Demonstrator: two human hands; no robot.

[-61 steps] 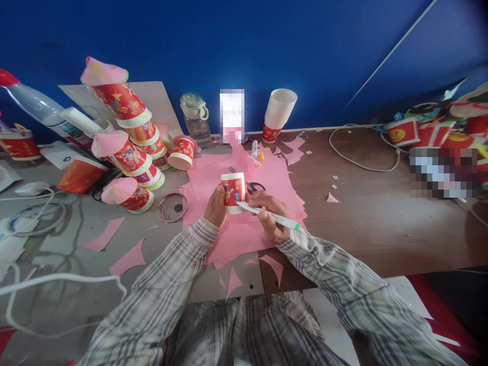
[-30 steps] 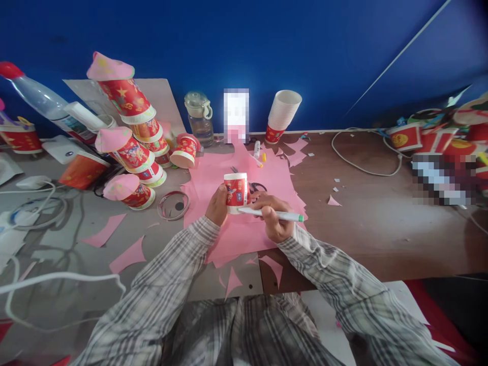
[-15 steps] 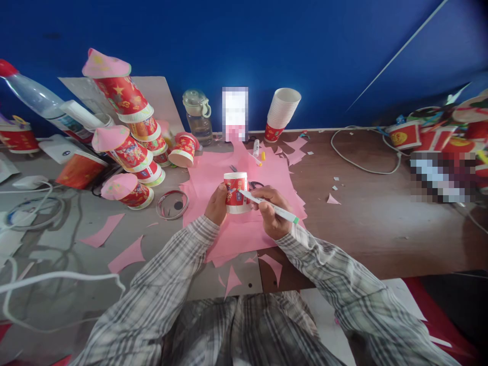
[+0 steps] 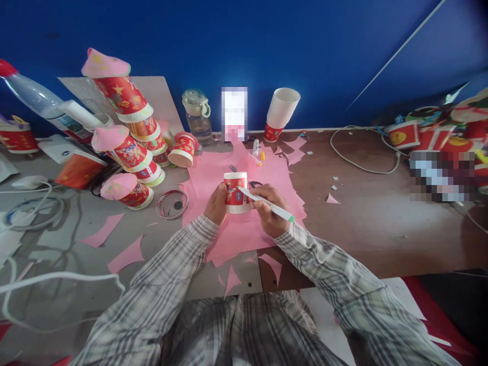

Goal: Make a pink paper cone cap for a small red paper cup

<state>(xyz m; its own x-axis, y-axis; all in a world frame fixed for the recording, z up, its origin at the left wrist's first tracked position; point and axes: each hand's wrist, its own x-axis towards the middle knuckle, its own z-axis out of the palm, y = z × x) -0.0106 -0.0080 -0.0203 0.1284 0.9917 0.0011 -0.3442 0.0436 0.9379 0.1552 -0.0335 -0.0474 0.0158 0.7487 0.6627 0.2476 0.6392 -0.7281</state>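
Observation:
A red paper cup (image 4: 237,194) with white bands at both ends is held above the pink paper sheets (image 4: 213,165). My left hand (image 4: 216,204) is closed round the cup's left side. Between the fingers of my right hand (image 4: 271,209) is a white marker pen (image 4: 276,207) with a green end. The pen's tip meets or nearly meets the printed side of the cup; I cannot tell which. Scissors (image 4: 256,184) lie partly hidden behind the cup and my right hand. A second, capped-looking white marker (image 4: 255,148) lies farther back beside a yellow cap (image 4: 263,156).
Stacked red cups with pink paper cones (image 4: 110,138) stand at the left. A water bottle (image 4: 197,119) and a stack of paper cups (image 4: 282,109) stand along the blue wall. Tape (image 4: 186,206), pink scraps (image 4: 127,255) and cables lie about. More cups (image 4: 404,136) crowd the right end.
The marker's green end has shifted slightly left and up, its tilt a little changed against the cup. My left hand and the cup stay nearly where they were.

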